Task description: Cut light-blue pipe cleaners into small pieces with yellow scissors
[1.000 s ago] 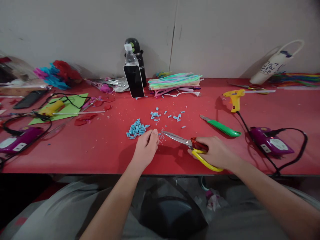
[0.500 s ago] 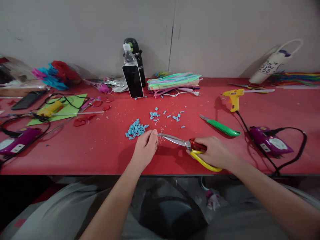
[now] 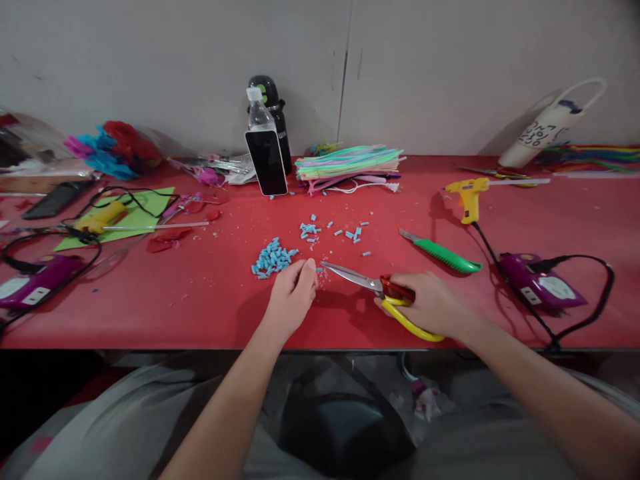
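My left hand point(image 3: 294, 293) is closed in a pinch; what it holds is too small and hidden to make out. A tiny blue bit shows by its fingertips. My right hand point(image 3: 425, 303) grips scissors point(image 3: 363, 280) with red and yellow handles, their blades pointing left at my left fingertips. Just behind my left hand lies a pile of small blue pieces point(image 3: 271, 258) on the red table point(image 3: 200, 320). More blue pieces point(image 3: 309, 230) are scattered farther back, with tiny crumbs near the blade tips.
A green cutter point(image 3: 447, 256), a yellow glue gun point(image 3: 469, 199) and a purple power socket point(image 3: 543, 283) lie at right. Behind are a propped phone point(image 3: 267, 163), bottles and pastel stems point(image 3: 350, 163). At left are another glue gun point(image 3: 103, 217), cables and green paper.
The scissors' blades have shifted slightly right, leaving a small gap from my left fingertips, and look a little more closed. My left hand has hardly moved.
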Demonstrator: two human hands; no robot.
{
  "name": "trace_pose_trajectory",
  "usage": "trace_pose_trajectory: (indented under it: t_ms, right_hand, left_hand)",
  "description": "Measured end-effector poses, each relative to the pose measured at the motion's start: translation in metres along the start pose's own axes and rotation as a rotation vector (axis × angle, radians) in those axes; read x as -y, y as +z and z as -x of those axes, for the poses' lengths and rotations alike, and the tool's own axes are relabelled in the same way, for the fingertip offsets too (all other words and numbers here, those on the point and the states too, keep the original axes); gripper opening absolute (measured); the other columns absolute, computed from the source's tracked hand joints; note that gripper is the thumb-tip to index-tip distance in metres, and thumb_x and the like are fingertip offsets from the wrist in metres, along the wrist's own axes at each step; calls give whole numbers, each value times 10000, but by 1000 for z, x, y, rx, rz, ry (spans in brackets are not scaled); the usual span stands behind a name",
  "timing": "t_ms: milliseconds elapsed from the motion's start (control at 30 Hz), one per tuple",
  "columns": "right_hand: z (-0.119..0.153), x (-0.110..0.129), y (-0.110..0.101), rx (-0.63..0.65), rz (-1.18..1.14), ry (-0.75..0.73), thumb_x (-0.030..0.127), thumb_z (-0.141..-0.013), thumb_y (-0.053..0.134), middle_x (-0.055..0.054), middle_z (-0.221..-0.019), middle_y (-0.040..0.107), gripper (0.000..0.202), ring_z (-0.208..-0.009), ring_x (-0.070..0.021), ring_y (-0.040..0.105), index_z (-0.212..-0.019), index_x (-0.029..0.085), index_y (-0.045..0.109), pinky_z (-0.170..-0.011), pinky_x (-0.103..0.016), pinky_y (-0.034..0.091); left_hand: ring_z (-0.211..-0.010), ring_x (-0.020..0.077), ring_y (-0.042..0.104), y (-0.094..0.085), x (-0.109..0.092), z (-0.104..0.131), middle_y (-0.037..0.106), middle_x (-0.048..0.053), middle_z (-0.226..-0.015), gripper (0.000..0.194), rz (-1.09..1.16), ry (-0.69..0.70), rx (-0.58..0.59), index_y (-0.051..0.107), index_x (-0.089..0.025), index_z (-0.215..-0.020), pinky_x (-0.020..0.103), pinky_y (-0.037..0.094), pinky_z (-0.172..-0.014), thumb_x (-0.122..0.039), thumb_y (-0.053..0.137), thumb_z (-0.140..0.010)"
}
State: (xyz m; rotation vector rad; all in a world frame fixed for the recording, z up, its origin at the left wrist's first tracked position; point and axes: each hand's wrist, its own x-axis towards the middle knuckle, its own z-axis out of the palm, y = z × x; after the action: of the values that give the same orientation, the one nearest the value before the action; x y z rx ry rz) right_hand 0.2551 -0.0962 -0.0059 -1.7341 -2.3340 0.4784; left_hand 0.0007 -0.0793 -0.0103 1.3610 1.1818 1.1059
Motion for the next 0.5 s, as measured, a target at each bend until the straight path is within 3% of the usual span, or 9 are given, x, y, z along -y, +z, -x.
trace_pose_trajectory:
  t_ms: [500]
  right_hand:
    - [1,-2,-3,42,-16,-11,502,-791,583,18,-607,516,331,-560,-119,378,-669,214,474,-519,-252,227]
  left_hand:
    - [-417,62,363,1,-2,-1,320,-63,-512,396,-25,-8,-6,374,-186,-633,210,292,-425,-413,430,-952]
